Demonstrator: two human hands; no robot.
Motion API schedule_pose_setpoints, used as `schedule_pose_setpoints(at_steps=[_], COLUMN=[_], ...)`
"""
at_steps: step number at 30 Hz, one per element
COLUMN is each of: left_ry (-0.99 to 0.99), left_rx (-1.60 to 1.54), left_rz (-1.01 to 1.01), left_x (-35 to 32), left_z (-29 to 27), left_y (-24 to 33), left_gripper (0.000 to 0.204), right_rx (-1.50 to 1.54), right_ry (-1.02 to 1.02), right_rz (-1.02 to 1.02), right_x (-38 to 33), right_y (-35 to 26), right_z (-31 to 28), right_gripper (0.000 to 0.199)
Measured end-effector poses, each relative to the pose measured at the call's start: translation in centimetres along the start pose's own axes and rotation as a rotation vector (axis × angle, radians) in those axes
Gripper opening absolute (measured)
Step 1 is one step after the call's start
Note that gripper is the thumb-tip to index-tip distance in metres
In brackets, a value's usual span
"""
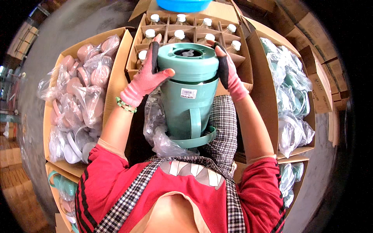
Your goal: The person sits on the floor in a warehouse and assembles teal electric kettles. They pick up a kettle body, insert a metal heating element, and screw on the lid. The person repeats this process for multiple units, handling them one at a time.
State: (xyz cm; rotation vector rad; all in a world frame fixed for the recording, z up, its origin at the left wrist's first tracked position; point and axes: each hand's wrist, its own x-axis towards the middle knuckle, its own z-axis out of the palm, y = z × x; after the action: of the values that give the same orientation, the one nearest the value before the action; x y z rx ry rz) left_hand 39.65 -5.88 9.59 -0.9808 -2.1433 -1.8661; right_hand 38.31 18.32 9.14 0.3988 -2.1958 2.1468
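Note:
Upright between my legs stands a teal green vacuum jug (185,105) with a handle on its near side and a white barcode label. On its upper end is a round teal end piece (188,68) with a dark opening; a thin gap shows between it and the body. My left hand (149,75), in a pink and black glove, grips this piece from the left, thumb across its near side. From the right my right hand (228,72), gloved alike, clasps it. A curved teal part (194,141) and crumpled clear plastic (163,136) are at the jug's lower end.
Ahead is a divided carton (248,70) of white-capped bottles (179,35), with a blue basin (183,4) beyond. A carton of bagged pink and white parts (83,83) stands left; one of bagged teal parts (289,89) stands right. More cartons (311,35) are stacked far right.

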Motion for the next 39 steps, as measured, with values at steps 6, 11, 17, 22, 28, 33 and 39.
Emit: schedule_pose_setpoints(at_steps=[6, 11, 17, 22, 28, 33, 39], left_ry=[0.025, 0.028, -0.265, -0.056, 0.093, 0.014, -0.091], left_rx=[0.033, -0.058, -0.748, -0.883, 0.491, -0.384, -0.873], left_rz=[-0.034, -0.039, -0.309, -0.282, -0.017, -0.355, -0.458], left_x=[-1.6, -1.5, 0.5, 2.6, -1.2, 1.6, 2.4], left_z=[1.6, 1.6, -0.7, 0.8, 4.5, -0.5, 1.3], left_y=[0.4, 1.3, -2.5, -4.3, 3.7, -1.6, -2.7], left_gripper=[0.082, 0.066, 0.07, 0.08, 0.061, 0.052, 0.077], right_rx=[0.183, 0.236, -0.663, -0.204, 0.833, 0.44, 0.062], right_ry=[-0.062, 0.035, 0.112, 0.187, -0.218, -0.032, -0.084], right_rz=[0.074, 0.122, -0.204, -0.043, 0.458, 0.335, 0.151], right_x=[-2.0, -3.0, -6.7, -2.6, -0.4, 0.0, -2.6], right_y=[-0.6, -1.4, -6.4, -5.8, 0.7, 0.1, -4.5], right_z=[0.1, 0.7, 3.3, 0.5, -1.8, -0.4, 1.6], right_gripper=[0.053, 0.037, 0.036, 0.049, 0.04, 0.049, 0.049])
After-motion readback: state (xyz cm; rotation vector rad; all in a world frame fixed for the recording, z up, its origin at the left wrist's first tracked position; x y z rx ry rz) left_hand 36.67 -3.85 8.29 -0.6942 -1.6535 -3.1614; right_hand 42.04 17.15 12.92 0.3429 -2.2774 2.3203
